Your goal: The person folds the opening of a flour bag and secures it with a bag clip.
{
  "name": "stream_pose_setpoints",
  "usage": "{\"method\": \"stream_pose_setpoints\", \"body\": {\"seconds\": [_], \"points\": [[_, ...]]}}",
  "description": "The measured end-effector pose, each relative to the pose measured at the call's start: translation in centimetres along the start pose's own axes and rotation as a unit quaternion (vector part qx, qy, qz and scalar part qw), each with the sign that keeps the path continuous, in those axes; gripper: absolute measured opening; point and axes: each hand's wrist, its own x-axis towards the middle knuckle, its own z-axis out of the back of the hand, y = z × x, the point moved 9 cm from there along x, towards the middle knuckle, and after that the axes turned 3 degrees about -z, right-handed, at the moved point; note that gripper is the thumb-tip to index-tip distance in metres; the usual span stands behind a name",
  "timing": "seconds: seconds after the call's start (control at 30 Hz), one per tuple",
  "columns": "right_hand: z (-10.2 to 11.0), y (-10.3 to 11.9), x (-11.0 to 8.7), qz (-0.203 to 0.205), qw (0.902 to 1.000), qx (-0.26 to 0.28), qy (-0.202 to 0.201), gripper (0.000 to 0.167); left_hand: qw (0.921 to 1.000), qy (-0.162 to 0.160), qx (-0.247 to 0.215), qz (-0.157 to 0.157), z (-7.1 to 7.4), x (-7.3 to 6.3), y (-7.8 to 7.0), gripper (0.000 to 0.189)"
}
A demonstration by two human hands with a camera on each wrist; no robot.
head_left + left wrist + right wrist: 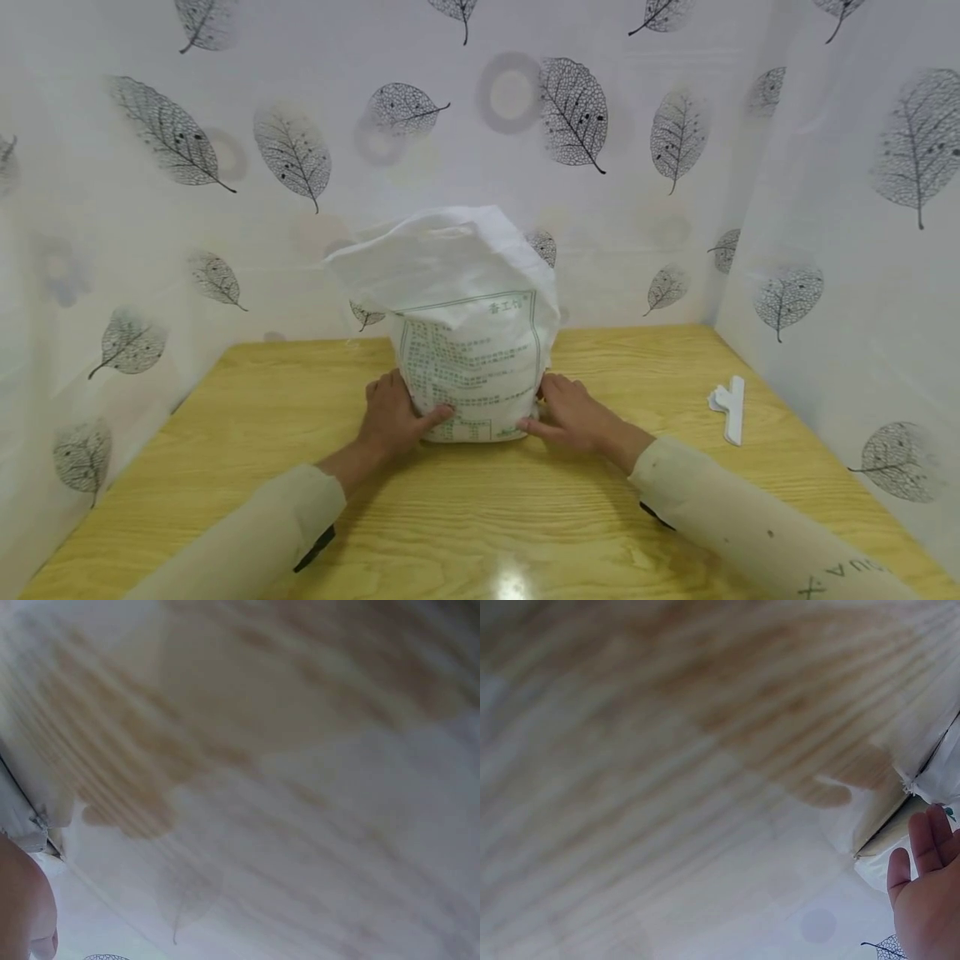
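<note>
A full white bag (472, 358) with green print stands upright on the wooden table, its loose top folded and leaning left in the head view. My left hand (397, 412) holds its lower left side, thumb across the printed front and fingers round the side. On the lower right, my right hand (581, 412) grips the bag the same way, thumb at the front corner. The left wrist view catches only part of the left hand (26, 900) at its edge. In the right wrist view the right hand (930, 877) has its fingertips against the bag's white base (941, 776).
A white sealing clip (731, 408) lies on the right part of the wooden table (300, 392). White curtains (480, 167) printed with grey leaves hang behind the table and along both sides.
</note>
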Motion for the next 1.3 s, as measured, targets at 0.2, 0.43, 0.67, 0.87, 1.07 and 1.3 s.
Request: {"method": "stream_pose_setpoints", "body": {"seconds": [0.2,0.43,0.67,0.87,1.07,1.3], "points": [[0.2,0.1,0.1,0.001,1.0000,-0.001,-0.002,0.067,1.0000,0.005,0.005,0.001,0.1,0.2,0.1,0.071],[0.5,0.4,0.6,-0.006,0.9999,0.013,0.002,0.064,0.9996,0.022,0.018,-0.007,0.8,0.7,0.6,0.048],[3.1,0.8,0.7,0.012,0.9973,0.058,-0.042,0.050,0.9988,0.048,-0.006,0.002,2.7,1.1,0.3,0.040],[5.9,1.1,0.7,0.040,0.9930,0.085,-0.072,0.047,0.9995,0.022,0.005,-0.022,6.3,2.6,-0.8,0.042],[8.2,1.0,1.0,0.062,0.9894,0.084,-0.101,0.041,0.9985,0.033,0.023,-0.037,9.5,4.0,-2.0,0.052],[10.7,1.0,1.6,0.058,0.9873,0.089,-0.119,0.048,0.9986,0.041,0.033,-0.012,13.2,5.6,-3.1,0.069]]}}
